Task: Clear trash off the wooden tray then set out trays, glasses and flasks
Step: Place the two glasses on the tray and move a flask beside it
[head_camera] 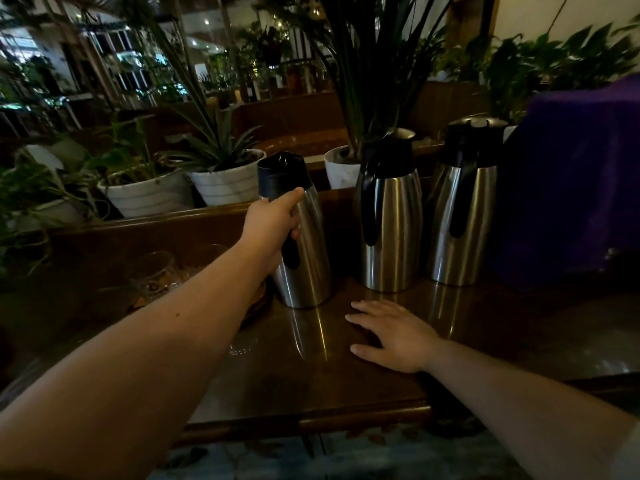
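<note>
Dim scene, dark wooden counter (346,386) with a glossy top. Three steel flasks with black lids and black handles stand on it in a row. The left hand (273,226) is clenched around the handle of the left flask (301,244), thumb pointing up along the lid edge; this flask leans, top tilted to the left, base on the counter. The middle flask (391,216) and the right flask (464,206) stand upright, apart from each other, handles facing the camera. The right hand (394,336) lies flat and released on the counter, fingers spread, palm down, in front of the middle flask, touching nothing else.

Left of the tilted flask, partly hidden behind the left forearm, clear glasses (157,275) sit on what looks like a wooden tray (256,303); too dark to tell how many. A purple cloth (571,181) covers something at the right end of the counter, just beside the right flask. Behind the counter stand white plant pots (149,195) with green plants, one more white pot (341,169) between the left and middle flasks.
</note>
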